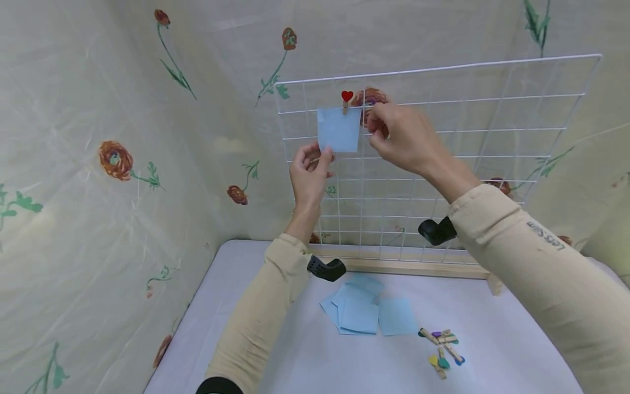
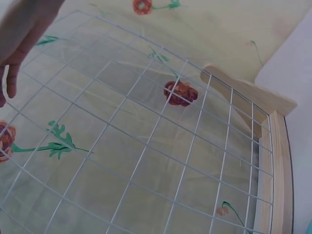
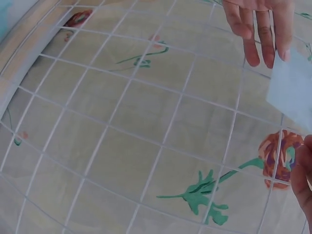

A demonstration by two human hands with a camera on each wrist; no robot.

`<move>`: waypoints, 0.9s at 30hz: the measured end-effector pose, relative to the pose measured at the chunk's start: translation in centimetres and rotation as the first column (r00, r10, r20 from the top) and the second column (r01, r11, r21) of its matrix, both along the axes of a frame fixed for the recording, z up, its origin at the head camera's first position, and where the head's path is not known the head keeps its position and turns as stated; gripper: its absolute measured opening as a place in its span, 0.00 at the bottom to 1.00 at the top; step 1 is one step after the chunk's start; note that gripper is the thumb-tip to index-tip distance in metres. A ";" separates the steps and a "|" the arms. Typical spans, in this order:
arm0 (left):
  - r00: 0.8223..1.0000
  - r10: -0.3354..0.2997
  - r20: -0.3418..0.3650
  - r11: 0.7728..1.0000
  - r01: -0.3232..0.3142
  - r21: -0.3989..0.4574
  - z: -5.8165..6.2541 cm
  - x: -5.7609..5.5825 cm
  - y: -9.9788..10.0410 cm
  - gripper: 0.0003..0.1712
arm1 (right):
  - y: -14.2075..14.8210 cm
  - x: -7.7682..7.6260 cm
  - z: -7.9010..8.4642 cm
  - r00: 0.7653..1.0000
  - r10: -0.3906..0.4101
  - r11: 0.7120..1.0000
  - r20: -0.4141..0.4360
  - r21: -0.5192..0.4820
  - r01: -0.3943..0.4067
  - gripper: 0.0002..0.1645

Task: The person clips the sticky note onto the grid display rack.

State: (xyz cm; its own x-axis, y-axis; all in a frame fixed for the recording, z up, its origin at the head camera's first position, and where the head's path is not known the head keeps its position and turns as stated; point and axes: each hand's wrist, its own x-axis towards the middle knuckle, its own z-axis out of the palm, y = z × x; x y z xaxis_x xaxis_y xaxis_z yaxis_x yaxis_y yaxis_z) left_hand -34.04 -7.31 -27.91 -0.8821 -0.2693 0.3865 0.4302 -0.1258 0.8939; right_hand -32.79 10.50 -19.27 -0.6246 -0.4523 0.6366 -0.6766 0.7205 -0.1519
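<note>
A square blue sheet of paper (image 1: 338,130) hangs against the white wire grid (image 1: 448,131), under a small wooden clothespin with a red heart (image 1: 346,97) at its top edge. My left hand (image 1: 310,169) pinches the lower left corner of the sheet, thumb in front. Just right of the sheet, my right hand (image 1: 406,134) is raised before the grid with bent fingers; its fingertips are partly hidden, so whether they hold anything is unclear. In the right wrist view the sheet (image 3: 291,90) lies between the left hand (image 3: 263,29) and the right fingers (image 3: 303,180).
On the white table (image 1: 295,350) lie several blue sheets (image 1: 359,314) in a loose pile, one more beside them (image 1: 397,317). Right of these are several small clothespins (image 1: 445,339) with coloured shapes. A wooden base (image 1: 408,266) supports the grid; flowered sheeting (image 1: 197,137) hangs behind.
</note>
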 end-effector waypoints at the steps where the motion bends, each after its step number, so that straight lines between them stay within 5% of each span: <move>1: 1.000 0.000 0.002 1.000 0.000 -0.002 0.0 0.0 0.0 0.16 | 0.1 0.1 -0.1 1.000 0.000 1.000 0.003 0.006 0.000 0.05; 27: 0.998 -0.034 0.057 0.994 0.040 -0.102 -2.1 0.6 -0.6 0.16 | 3.8 1.8 -6.0 0.997 -0.003 0.998 0.074 0.069 -0.002 0.05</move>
